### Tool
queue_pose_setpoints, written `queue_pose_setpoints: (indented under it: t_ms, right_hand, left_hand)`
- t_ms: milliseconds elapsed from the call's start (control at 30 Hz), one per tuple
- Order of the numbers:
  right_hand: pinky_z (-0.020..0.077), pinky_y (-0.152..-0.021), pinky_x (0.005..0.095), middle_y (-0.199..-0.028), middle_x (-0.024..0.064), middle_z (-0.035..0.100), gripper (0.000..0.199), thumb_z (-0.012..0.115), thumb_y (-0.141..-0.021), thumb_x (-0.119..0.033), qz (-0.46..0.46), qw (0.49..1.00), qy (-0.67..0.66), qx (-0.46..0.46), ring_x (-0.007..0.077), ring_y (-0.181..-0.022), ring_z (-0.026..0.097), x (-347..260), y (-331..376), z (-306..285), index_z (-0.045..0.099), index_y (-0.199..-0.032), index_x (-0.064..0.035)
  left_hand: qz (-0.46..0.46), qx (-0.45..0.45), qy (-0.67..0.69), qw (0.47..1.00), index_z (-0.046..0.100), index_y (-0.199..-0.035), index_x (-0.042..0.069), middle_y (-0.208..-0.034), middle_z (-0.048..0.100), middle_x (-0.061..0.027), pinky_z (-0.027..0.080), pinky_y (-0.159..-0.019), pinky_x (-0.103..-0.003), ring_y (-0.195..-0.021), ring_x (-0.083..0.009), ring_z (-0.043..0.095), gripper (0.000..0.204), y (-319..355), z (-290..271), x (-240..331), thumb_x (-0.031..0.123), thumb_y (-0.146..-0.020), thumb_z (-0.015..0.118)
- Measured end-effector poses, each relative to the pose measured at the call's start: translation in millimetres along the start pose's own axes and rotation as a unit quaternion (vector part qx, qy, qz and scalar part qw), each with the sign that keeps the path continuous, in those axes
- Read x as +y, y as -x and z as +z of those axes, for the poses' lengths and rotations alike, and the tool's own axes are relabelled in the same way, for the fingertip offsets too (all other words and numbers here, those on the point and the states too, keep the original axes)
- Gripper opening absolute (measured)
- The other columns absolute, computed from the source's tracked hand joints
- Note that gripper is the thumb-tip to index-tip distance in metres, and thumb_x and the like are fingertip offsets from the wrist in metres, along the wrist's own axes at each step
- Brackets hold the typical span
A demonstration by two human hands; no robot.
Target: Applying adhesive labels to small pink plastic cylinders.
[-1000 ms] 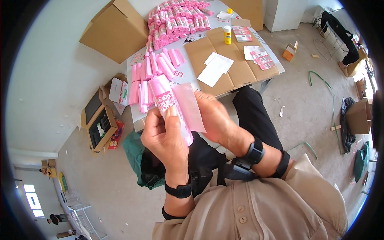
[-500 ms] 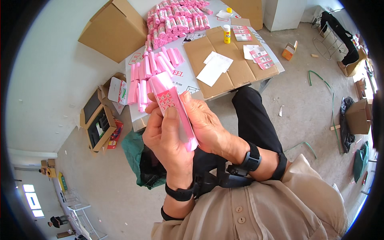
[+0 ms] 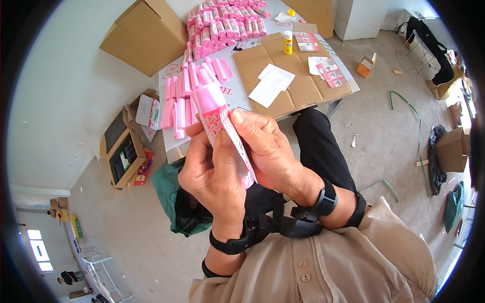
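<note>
In front of me my left hand (image 3: 212,177) grips a pink roll of thin plastic (image 3: 207,97), its thumb pressed along the front. A printed pink-and-white paper label (image 3: 235,141) lies around the roll, one long edge standing away from it on the right. My right hand (image 3: 273,151) pinches that edge between thumb and fingers; its fingers behind the roll are hidden. Just beyond, unlabelled pink rolls (image 3: 174,108) lie piled on the table (image 3: 174,151). Farther back, many pink rolls with labels (image 3: 222,28) are stacked.
Flattened cardboard (image 3: 252,60) on the table carries white paper (image 3: 273,86), a yellow glue stick (image 3: 288,43) and printed label sheets (image 3: 331,73). A large carton (image 3: 144,38) stands at the left. A green bag (image 3: 174,199) lies below the table, and a green strap (image 3: 406,103) on the floor.
The label's right edge has come away from the roll and now stands out as a flap in my right hand. The roll has turned slightly; my left hand keeps its hold.
</note>
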State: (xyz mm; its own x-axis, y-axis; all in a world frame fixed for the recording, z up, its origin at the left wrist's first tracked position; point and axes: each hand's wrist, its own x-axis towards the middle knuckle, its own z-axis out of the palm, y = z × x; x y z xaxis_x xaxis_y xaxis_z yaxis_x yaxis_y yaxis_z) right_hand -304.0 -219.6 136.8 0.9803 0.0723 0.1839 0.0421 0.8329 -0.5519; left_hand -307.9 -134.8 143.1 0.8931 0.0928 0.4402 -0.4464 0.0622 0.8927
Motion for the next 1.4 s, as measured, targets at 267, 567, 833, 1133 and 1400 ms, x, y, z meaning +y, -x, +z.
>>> queue_pose_setpoints:
  t_ms: [267, 567, 833, 1133, 1400]
  right_hand:
    - [0.0542, -0.080, 0.0317, -0.096, 0.0114, 0.067, 0.039, 0.058, -0.093, -0.033, 0.017, 0.996, -0.079, -0.047, 0.0177, -0.086, 0.065, 5, -5, -10, 0.066, -0.103, 0.0039]
    - [0.0542, -0.080, 0.0320, -0.095, 0.0115, 0.068, 0.035, 0.062, -0.091, -0.029, 0.055, 0.994, -0.095, -0.022, 0.0182, -0.087, 0.065, -5, -7, -6, 0.066, -0.102, 0.0039]
    - [0.0520, -0.076, 0.0279, -0.089, 0.0108, 0.068, 0.029, 0.063, -0.089, -0.024, 0.065, 0.996, -0.054, -0.013, 0.0152, -0.080, 0.064, -9, -11, -8, 0.068, -0.093, 0.0043]
    - [0.0508, -0.070, 0.0257, -0.082, 0.0078, 0.067, 0.031, 0.055, -0.094, -0.026, 0.015, 0.998, -0.042, 0.040, 0.0121, -0.074, 0.062, -6, -9, -3, 0.066, -0.091, 0.0031]
    - [0.0511, -0.067, 0.0261, -0.088, 0.0111, 0.066, 0.037, 0.048, -0.098, -0.031, -0.003, 1.000, 0.025, 0.006, 0.0131, -0.073, 0.061, -10, -11, -7, 0.063, -0.094, 0.0031]
  left_hand:
    - [-0.016, -0.014, 0.022, 1.000, 0.064, -0.096, -0.005, -0.085, 0.064, -0.0022, 0.045, -0.070, -0.021, -0.076, -0.0054, 0.055, 0.020, 0, 2, 0, 0.014, -0.094, 0.058]
    - [0.046, -0.010, -0.115, 0.992, 0.064, -0.100, -0.006, -0.087, 0.065, -0.0027, 0.046, -0.070, -0.022, -0.078, -0.0061, 0.057, 0.018, -1, 4, 1, 0.009, -0.093, 0.057]
    - [0.045, -0.023, -0.111, 0.992, 0.064, -0.103, -0.006, -0.087, 0.064, -0.0024, 0.046, -0.072, -0.023, -0.079, -0.0072, 0.057, 0.019, 2, 5, -3, 0.008, -0.095, 0.054]
    - [0.044, -0.052, -0.150, 0.986, 0.058, -0.102, -0.005, -0.086, 0.062, -0.0057, 0.045, -0.071, -0.024, -0.080, -0.0089, 0.056, 0.022, -2, 13, 0, 0.015, -0.099, 0.048]
    - [-0.029, -0.058, -0.057, 0.996, 0.060, -0.112, -0.005, -0.095, 0.063, -0.0050, 0.048, -0.074, -0.024, -0.085, -0.0089, 0.058, 0.027, 0, 8, -1, 0.017, -0.099, 0.049]
